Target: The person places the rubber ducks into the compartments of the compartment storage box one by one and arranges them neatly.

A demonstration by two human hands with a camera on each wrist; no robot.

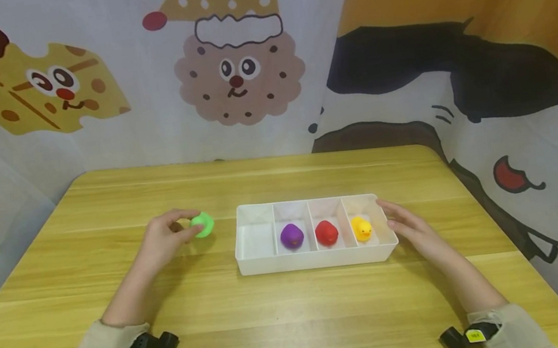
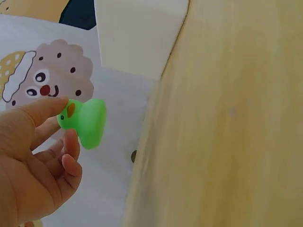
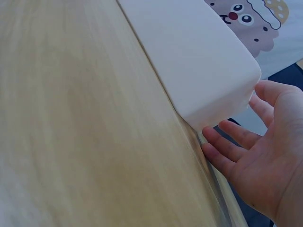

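My left hand pinches a green rubber duck between thumb and fingers, to the left of a white divided box. In the left wrist view the duck shows its orange beak and is held above the table. The box has its leftmost compartment bare. A purple duck, a red duck and a yellow duck sit one each in the others, left to right. Fingers of my right hand touch the box's right end; the right wrist view shows them spread along that end wall.
The box stands on a wood-grain table. Behind the table's far edge hangs a white cloth printed with cartoon figures. Each wrist wears a small black camera, the left one and the right one.
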